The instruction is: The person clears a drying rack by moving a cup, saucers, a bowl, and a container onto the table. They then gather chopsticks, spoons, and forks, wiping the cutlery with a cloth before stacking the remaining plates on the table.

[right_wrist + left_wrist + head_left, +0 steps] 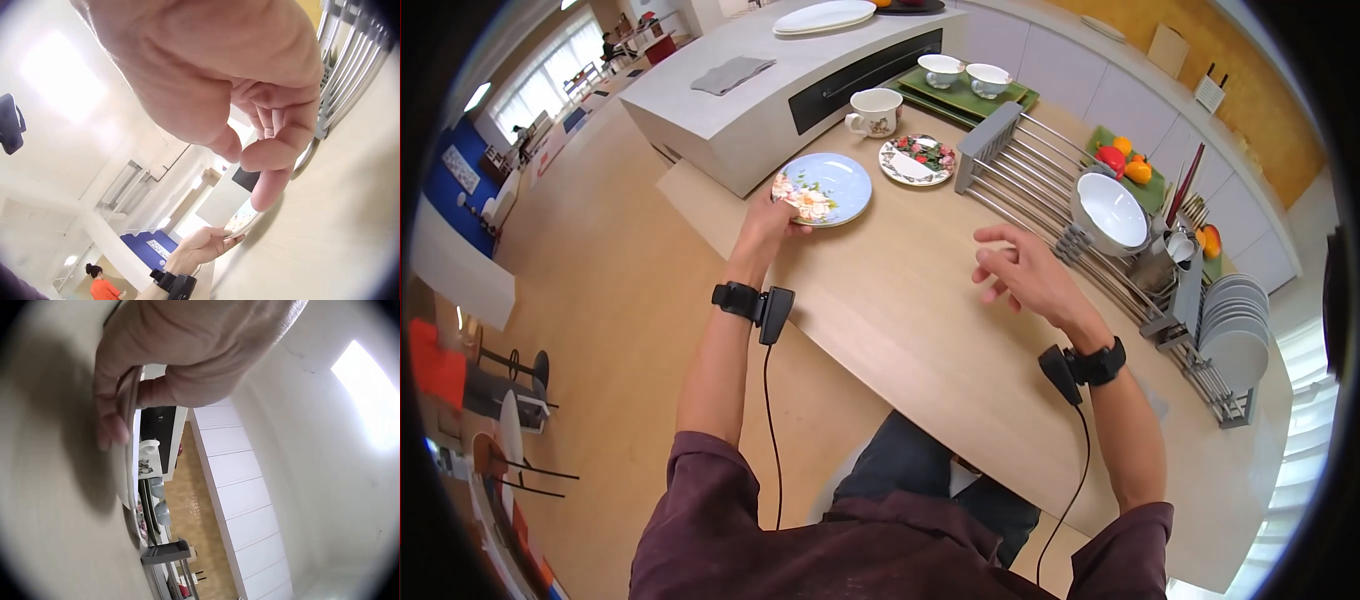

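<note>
- Left hand: it pinches the left, near rim of the blue floral plate. In the left wrist view the thumb lies on the upper face and the bent fingers are underneath, parted only by the thickness of the rim.
- Blue floral plate: it is over the left part of the wooden tabletop, just beside the rose-patterned saucer. The gripped rim is clear of the wood; whether the far edge touches, I cannot tell. It looks like glazed ceramic, so probably stiff, fairly light, smooth enough to slip and easily chipped. The rim is the natural hold, thumb above and fingers below; a second hand on the opposite edge would steady it.
- White printed teacup: it stands upright behind the plates, handle toward the left, and is likely breakable.
- Rose-patterned saucer: it lies flat and looks just as brittle; its rim seems the place to lift.
- Right hand: it hovers above the tabletop near the metal dish rack, fingers loosely bent, thumb close to the index finger, holding nothing.
</note>
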`<state>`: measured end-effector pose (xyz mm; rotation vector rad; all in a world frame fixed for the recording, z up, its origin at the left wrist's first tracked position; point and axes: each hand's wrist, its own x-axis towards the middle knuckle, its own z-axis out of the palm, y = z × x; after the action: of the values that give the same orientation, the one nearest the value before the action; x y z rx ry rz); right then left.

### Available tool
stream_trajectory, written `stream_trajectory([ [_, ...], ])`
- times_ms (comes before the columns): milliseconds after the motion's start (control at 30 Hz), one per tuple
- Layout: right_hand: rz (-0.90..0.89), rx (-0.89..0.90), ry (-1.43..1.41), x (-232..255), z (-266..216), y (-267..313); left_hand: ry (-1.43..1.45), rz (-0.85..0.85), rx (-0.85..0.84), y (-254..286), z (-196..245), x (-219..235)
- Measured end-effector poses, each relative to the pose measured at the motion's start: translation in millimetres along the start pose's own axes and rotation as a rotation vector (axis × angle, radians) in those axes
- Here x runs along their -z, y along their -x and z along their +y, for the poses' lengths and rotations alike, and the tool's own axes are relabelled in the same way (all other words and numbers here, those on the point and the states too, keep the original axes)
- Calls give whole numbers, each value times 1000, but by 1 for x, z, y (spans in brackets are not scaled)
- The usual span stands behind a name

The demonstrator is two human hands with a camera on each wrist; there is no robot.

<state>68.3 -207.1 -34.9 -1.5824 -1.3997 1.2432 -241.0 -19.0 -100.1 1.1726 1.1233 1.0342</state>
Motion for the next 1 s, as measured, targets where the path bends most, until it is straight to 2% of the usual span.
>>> stream_trajectory([
  [333, 22, -100, -81, 20, 34, 48, 9, 9, 63, -22, -5, -7],
  [400, 24, -95, -97, 21, 39, 54, -30, 13, 103, -23, -1, -13],
  [533, 52, -95, -137, 24, 48, 65, -102, -25, 68, -31, -3, -22],
  [633, 53, -103, -153, 25, 56, 73, -178, 6, 88, -39, -4, -23],
  [800, 74, -119, -192, 29, 71, 85, -242, 40, 55, -59, -8, -13],
  [933, 114, -113, -243, 30, 81, 93, -273, -15, -19, -85, -26, 6],
  [1000, 98, -124, -277, 30, 85, 95, -576, -74, -162, -124, -50, 33],
])
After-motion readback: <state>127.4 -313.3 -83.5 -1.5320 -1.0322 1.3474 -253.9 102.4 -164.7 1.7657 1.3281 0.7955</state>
